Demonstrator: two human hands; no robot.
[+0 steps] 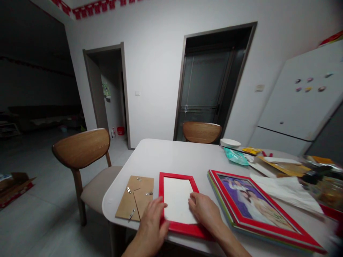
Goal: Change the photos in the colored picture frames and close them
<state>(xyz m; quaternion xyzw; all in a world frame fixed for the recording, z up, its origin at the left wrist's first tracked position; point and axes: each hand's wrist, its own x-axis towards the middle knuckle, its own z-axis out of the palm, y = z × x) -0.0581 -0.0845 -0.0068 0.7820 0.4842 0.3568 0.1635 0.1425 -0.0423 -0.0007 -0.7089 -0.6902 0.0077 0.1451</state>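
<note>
A red photo frame (184, 228) lies flat near the table's front edge, with a plain white sheet (178, 201) filling its opening. My left hand (152, 221) is closed over the frame's left side, fingertips at the sheet's edge. Across from it, my right hand (205, 210) grips the right side with curled fingers, its fingertips touching the sheet's right edge. Left of the frame lies a brown backing board (124, 203) with metal clips and a cut stand flap, partly behind my left hand.
To the right lies a stack of coloured frames, topped by a red framed photo (252, 203). Beyond it are white paper (286, 191), a teal packet (236, 156) and a white bowl (230, 143). Wooden chairs stand at the left (83, 146) and far side (202, 132).
</note>
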